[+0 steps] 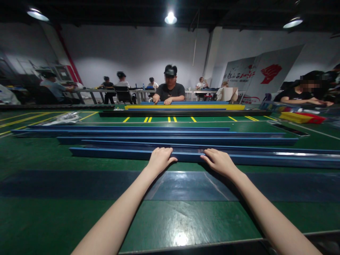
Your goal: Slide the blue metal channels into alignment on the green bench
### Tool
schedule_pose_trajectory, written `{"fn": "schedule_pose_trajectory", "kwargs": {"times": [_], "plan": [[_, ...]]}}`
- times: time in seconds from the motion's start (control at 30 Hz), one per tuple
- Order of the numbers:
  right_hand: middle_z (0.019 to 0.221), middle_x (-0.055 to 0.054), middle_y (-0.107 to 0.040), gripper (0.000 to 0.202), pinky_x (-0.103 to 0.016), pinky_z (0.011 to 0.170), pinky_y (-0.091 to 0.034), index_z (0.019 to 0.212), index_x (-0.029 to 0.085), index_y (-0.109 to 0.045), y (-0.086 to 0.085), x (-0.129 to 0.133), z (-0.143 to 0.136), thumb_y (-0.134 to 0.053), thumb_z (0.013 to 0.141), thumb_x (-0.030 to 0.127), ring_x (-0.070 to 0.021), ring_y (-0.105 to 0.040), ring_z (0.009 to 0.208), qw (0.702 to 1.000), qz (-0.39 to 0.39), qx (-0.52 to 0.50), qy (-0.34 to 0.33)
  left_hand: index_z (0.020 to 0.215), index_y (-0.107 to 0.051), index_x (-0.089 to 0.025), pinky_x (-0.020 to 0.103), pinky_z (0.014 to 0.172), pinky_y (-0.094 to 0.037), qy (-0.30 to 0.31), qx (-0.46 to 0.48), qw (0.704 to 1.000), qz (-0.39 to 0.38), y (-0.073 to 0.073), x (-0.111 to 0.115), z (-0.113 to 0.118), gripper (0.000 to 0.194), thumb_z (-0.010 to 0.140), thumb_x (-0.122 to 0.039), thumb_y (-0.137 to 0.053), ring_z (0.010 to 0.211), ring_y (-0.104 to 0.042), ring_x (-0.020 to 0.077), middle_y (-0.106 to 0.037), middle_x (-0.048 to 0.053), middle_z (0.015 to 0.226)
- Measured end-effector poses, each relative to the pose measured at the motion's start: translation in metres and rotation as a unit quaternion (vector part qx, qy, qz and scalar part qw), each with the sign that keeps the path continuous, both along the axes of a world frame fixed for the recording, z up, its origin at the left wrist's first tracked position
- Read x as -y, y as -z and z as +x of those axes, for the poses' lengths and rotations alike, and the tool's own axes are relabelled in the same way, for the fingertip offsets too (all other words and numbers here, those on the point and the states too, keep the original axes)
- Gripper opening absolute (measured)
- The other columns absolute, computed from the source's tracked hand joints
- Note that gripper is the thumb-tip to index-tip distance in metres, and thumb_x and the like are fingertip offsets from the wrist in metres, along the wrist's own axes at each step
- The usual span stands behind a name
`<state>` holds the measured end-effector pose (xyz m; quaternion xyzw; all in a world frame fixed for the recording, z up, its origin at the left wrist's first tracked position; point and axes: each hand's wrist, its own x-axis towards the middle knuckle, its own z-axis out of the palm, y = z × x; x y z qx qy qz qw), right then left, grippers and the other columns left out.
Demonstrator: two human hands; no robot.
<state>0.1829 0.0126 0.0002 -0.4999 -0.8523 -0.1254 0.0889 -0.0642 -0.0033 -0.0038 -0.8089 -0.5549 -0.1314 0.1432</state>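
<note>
Head view: long blue rail [265,160] lies on green table [66,226], just past see-through sheet [180,184]. Rail straight and thin, shaped like trough: two raised sides, dark groove between, white shine toward right. Left end shows; right end runs out of sight. Left hand [160,157] and right hand [217,161] both grip rail's near side, fingers bent over top, thumbs in front, bare bit of rail between hands. More blue rails [252,141] lie just behind.
</note>
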Motion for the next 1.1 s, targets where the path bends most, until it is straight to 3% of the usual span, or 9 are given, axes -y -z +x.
{"fn": "schedule_pose_trajectory", "kwargs": {"times": [0.7, 0.83, 1.1], "plan": [[0.087, -0.005, -0.062, 0.037, -0.024, 0.06, -0.033, 0.087, 0.019, -0.055, -0.001, 0.001, 0.0, -0.025, 0.089, 0.041, -0.0171, -0.057, 0.079, 1.0, 0.002, 0.002, 0.0, 0.085, -0.051, -0.018, 0.028, 0.065, -0.038, -0.018, 0.018, 1.0, 0.006, 0.0, 0.0, 0.0, 0.034, 0.075, -0.051, -0.051, 0.076, -0.058, 0.0196, -0.062, 0.004, 0.077], [0.092, -0.006, -0.062, 0.035, -0.025, 0.066, -0.035, 0.096, 0.018, -0.054, -0.001, 0.002, -0.001, -0.026, 0.089, 0.039, -0.0175, -0.056, 0.083, 1.0, 0.014, -0.018, -0.021, 0.082, -0.05, -0.018, 0.028, 0.066, -0.038, -0.007, 0.03, 0.999, 0.022, 0.0, 0.001, 0.0, 0.031, 0.075, -0.048, -0.053, 0.079, -0.056, 0.0186, -0.059, 0.004, 0.085], [0.088, -0.007, -0.058, 0.026, -0.026, 0.07, -0.034, 0.091, 0.017, -0.054, 0.003, 0.003, -0.022, -0.034, 0.087, 0.033, -0.0173, -0.05, 0.081, 0.991, 0.074, -0.051, -0.1, 0.076, -0.049, -0.018, 0.028, 0.067, -0.039, 0.0, 0.057, 0.998, 0.027, -0.001, 0.001, 0.001, 0.029, 0.071, -0.045, -0.059, 0.083, -0.05, 0.0183, -0.054, 0.004, 0.087]]}}
